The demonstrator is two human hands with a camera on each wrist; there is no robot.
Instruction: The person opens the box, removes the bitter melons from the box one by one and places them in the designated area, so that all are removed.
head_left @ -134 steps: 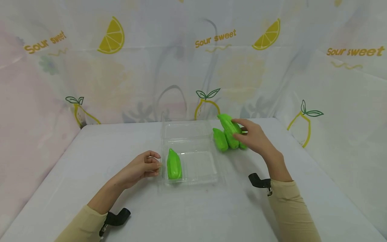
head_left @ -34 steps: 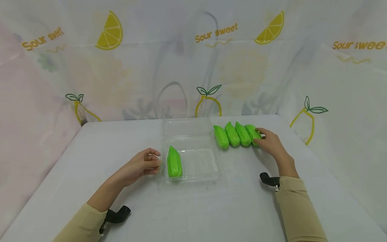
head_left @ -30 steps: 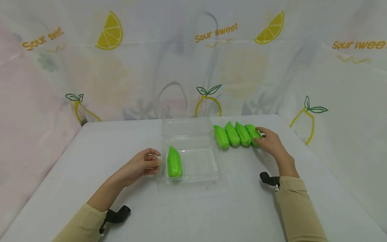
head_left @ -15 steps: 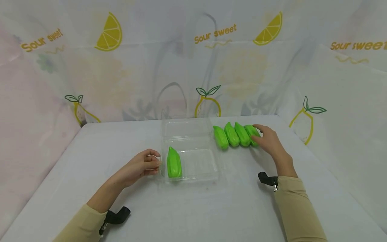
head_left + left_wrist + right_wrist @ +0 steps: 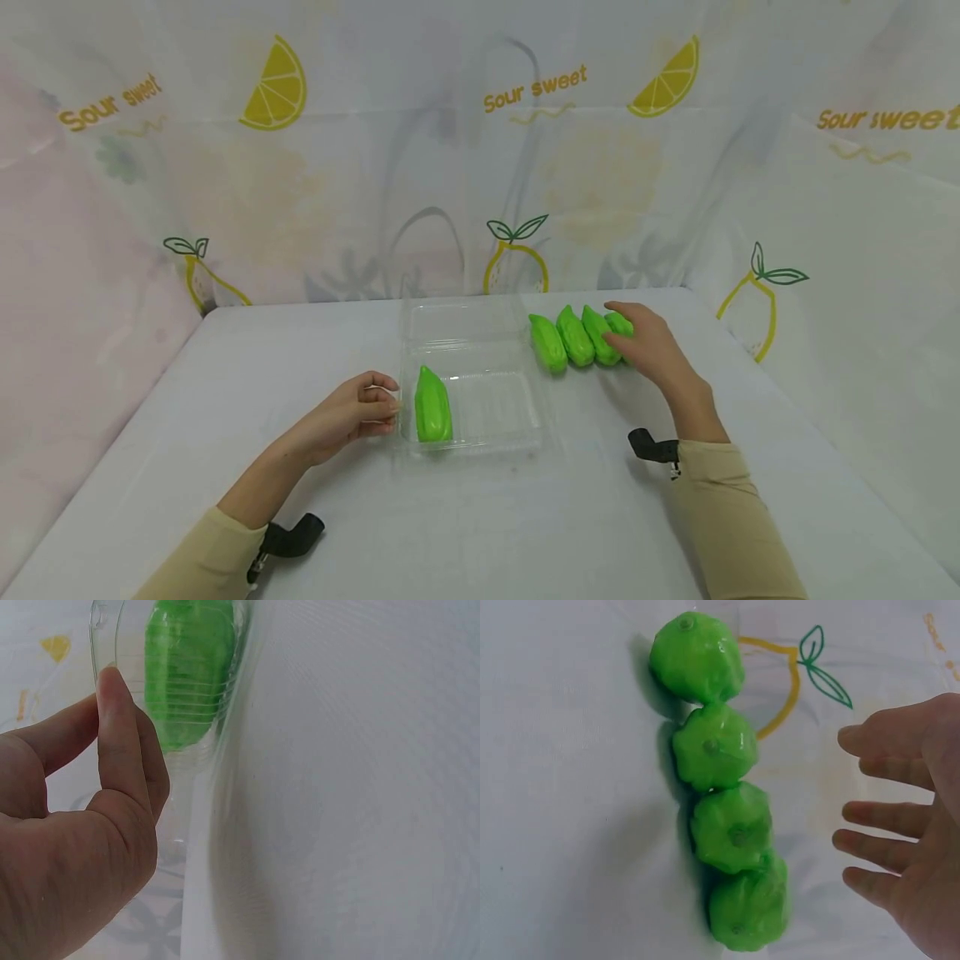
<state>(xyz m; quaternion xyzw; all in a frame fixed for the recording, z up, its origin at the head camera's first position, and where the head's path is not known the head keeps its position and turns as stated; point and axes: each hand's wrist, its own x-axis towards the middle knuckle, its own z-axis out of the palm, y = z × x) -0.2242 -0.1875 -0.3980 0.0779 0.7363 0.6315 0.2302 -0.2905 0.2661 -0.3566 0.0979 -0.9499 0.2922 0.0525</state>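
A clear plastic clamshell box stands with its lid folded back toward the rear. My left hand pinches the box's left rim between thumb and fingers. Inside, along the left wall, lies one bright green ridged gourd-like vegetable. Several more green gourds form a slanted row behind and right of the box. Over the right end of that row hovers my right hand, fingers spread with nothing between them. The right wrist view shows the hand apart from the row of gourds.
A white cloth covers the table. Behind it hangs a pale curtain printed with lemons and lettering, which also closes off both sides. Black camera mounts sit on both wrists over beige sleeves.
My right hand earlier held a gourd above the others; that gourd now lies at the row's right end, released. The hand has since lifted and shifted left. My left hand stays put.
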